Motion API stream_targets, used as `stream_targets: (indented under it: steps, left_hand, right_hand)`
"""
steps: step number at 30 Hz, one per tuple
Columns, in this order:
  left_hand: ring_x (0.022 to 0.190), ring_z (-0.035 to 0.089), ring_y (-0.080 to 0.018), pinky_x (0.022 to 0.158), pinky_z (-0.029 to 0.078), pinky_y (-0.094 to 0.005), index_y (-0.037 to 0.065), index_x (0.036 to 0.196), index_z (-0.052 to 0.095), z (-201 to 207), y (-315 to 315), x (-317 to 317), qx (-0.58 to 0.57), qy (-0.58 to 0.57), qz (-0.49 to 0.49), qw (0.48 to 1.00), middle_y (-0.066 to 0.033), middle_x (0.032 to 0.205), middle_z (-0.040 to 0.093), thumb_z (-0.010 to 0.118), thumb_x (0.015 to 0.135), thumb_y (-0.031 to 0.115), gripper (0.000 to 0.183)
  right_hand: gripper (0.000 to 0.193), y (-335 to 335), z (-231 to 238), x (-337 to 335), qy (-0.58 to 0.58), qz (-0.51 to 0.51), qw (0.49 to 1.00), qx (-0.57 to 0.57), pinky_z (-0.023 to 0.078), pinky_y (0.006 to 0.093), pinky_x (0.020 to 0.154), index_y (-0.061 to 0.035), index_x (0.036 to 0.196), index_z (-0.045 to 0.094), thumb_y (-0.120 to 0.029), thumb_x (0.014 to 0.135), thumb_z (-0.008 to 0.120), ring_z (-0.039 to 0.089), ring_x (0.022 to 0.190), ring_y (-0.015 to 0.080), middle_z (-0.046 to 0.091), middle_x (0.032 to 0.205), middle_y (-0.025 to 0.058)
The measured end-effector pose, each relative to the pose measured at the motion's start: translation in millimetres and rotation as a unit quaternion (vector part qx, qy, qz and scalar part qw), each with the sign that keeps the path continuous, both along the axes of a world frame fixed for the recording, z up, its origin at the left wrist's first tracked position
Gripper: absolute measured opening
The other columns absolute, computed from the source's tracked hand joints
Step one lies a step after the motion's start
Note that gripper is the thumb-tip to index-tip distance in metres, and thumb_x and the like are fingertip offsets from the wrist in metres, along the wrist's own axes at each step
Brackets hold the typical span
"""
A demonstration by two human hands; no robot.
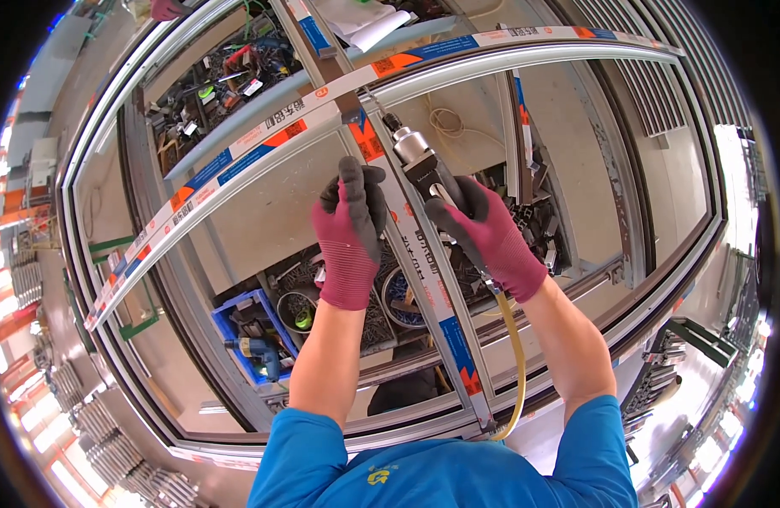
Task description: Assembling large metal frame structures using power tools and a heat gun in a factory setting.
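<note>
In my right hand [487,233], gloved in maroon and dark grey, is a pneumatic drill [418,161] with a silver front and black body. Its slim bit points up and left, close to the joint where the frame's bars meet. A yellow air hose [518,356] trails from its rear toward me. My left hand [349,233], in a matching glove, is beside the middle bar [432,275] of the aluminium frame, left of the drill. Its fingers are bent together; whatever they may hold is hidden. Striped protective tape covers the bars.
Beneath the frame, a blue crate [216,315] holds a cordless drill [259,351]. Tubs of small fasteners [400,296] stand nearby. A tray of loose parts and tools [229,85] lies at far left. Long metal profiles [644,85] are stacked at far right.
</note>
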State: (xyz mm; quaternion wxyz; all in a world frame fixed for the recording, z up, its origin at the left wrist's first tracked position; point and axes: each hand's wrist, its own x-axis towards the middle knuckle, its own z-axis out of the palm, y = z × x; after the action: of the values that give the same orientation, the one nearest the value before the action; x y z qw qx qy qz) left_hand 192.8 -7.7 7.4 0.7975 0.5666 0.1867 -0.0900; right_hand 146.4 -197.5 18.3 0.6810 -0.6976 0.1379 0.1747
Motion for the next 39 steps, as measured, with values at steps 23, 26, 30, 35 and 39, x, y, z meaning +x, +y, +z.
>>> stream_targets:
  steps: [23,26,30,35,39]
  left_hand:
    - [0.061,0.046,-0.0035,0.055,0.034,-0.0227,-0.002,0.092,0.073,-5,-3,4,-0.002,0.023,-0.013,1.000,0.0058,0.070,0.057,0.072,0.102,0.037,0.040]
    - [0.058,0.043,-0.0028,0.052,0.030,-0.0227,-0.001,0.091,0.073,-5,-4,3,-0.006,0.025,-0.021,0.999,0.0080,0.068,0.053,0.072,0.101,0.038,0.041]
    - [0.052,0.037,-0.0033,0.048,0.025,-0.0238,-0.001,0.095,0.073,6,-3,7,0.001,0.043,-0.026,0.999,0.0083,0.063,0.047,0.068,0.103,0.043,0.045]
    - [0.047,0.032,-0.0055,0.046,0.023,-0.0248,0.000,0.100,0.071,17,11,20,0.025,0.010,-0.035,0.999,0.0049,0.058,0.043,0.059,0.106,0.052,0.054]
    - [0.049,0.031,-0.0077,0.047,0.023,-0.0247,0.001,0.106,0.070,19,8,39,-0.030,-0.011,-0.050,0.998,0.0035,0.063,0.042,0.055,0.108,0.050,0.051]
  right_hand:
    - [0.041,13,-5,15,-0.015,-0.001,1.000,-0.007,0.042,0.0223,0.063,0.0017,0.113,0.066,-0.037,0.099,0.073,0.052,0.075,0.0024,0.061,0.081,-0.0036]
    - [0.042,11,-12,18,-0.024,0.003,0.999,-0.041,0.044,0.0222,0.064,0.0018,0.116,0.065,-0.035,0.099,0.073,0.052,0.075,0.0022,0.063,0.084,-0.0024]
    - [0.043,7,-18,17,-0.056,0.022,0.995,-0.081,0.046,0.0227,0.067,0.0027,0.120,0.064,-0.034,0.099,0.073,0.054,0.078,0.0020,0.065,0.089,-0.0010]
    - [0.043,-7,23,-8,0.025,0.025,0.999,0.034,0.050,0.0235,0.075,0.0034,0.125,0.061,-0.028,0.098,0.074,0.057,0.086,0.0044,0.065,0.096,-0.0005]
    - [0.049,-26,45,-37,0.003,0.070,0.997,0.036,0.047,0.0226,0.078,0.0033,0.131,0.059,-0.025,0.095,0.076,0.054,0.090,0.0058,0.061,0.101,0.0018]
